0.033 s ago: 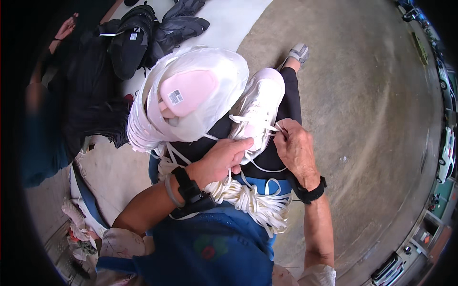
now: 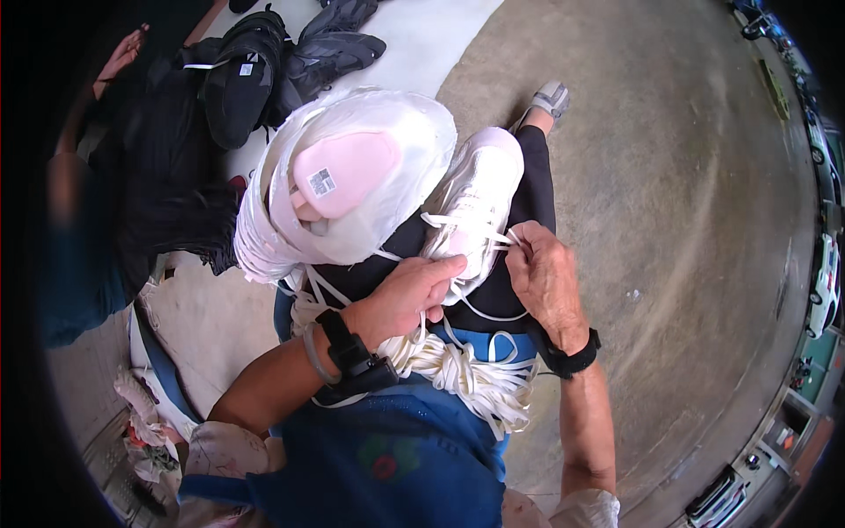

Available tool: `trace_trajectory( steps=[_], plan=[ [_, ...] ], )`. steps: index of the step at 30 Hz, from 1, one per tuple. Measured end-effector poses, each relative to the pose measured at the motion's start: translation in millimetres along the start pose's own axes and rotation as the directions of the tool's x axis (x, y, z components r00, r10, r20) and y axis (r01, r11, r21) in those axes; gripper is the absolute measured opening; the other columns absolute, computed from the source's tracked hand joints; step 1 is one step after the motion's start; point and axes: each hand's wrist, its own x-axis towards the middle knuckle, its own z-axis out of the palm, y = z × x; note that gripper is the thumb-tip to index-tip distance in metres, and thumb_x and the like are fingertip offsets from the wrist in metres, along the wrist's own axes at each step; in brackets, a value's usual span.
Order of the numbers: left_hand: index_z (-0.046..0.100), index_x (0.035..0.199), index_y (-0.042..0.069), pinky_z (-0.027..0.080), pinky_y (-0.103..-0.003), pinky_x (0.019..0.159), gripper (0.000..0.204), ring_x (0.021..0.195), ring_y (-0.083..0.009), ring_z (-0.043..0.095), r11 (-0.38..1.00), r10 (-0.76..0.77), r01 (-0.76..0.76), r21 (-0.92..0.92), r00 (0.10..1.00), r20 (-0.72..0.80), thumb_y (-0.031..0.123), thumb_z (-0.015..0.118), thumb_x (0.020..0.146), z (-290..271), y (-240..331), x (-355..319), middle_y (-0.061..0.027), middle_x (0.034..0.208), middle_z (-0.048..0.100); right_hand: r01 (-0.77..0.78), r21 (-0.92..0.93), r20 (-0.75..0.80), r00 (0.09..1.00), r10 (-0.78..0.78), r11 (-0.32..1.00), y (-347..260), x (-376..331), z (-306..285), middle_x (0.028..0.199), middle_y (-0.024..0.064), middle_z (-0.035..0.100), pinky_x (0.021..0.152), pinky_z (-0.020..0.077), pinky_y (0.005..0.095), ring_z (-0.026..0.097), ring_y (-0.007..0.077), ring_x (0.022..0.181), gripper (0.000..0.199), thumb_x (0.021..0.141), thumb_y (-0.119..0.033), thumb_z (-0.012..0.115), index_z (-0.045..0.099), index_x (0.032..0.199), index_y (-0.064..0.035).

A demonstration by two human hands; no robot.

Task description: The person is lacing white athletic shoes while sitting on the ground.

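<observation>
A white sneaker [image 2: 489, 180] lies across my lap, toe pointing away from me, with a pale pink tongue. My left hand [image 2: 407, 297] is closed at its near end, thumb pressed on the sneaker beside the tongue and the other fingers curled underneath. At the sneaker's right side, my right hand [image 2: 544, 277] pinches a white shoelace [image 2: 502, 236] between thumb and forefinger. One lace loop runs from the sneaker under that hand. Below both hands, a bundle of loose white laces [image 2: 466, 374] rests on my blue apron [image 2: 378, 458].
Left of the sneaker, a white plastic bag [image 2: 418, 132] surrounds a pink-soled piece [image 2: 348, 172]. Black shoes [image 2: 242, 92] lie on a pale surface at the upper left. Another person's arm [image 2: 75, 141] shows at the far left. Concrete floor [image 2: 678, 220] stretches right, toward parked vehicles.
</observation>
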Motion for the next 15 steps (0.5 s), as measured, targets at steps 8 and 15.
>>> trace_trajectory(
  steps=[8,15],
  plan=[
    [0.058,0.097,0.006,0.040,-0.026,0.042,0.029,0.047,-0.0069,0.043,0.987,-0.097,0.098,0.128,0.995,-0.016,0.035,0.057,0.097,2.9,8.5,-16.4,-0.0011,0.071,0.057,-0.223,0.175,-0.012,0.973,0.229,0.959,-14.8,-7.8,4.2,0.071,0.0173,0.063,0.062,0.0508,0.0345,0.062,0.0249,0.062,0.020,0.084,-0.011,0.068,0.062,0.095,0.0046],
    [0.061,0.095,0.004,0.039,-0.024,0.041,0.034,0.050,-0.0077,0.046,0.960,-0.101,0.104,0.259,0.995,-0.024,0.038,0.057,0.096,-2.1,11.8,-42.1,-0.0029,0.069,0.058,-0.071,0.182,-0.168,0.981,0.102,0.981,-5.6,-10.9,21.4,0.079,0.0100,0.066,0.064,0.0506,0.0257,0.061,0.0105,0.069,0.015,0.085,-0.005,0.068,0.064,0.098,0.0029]
  ],
)
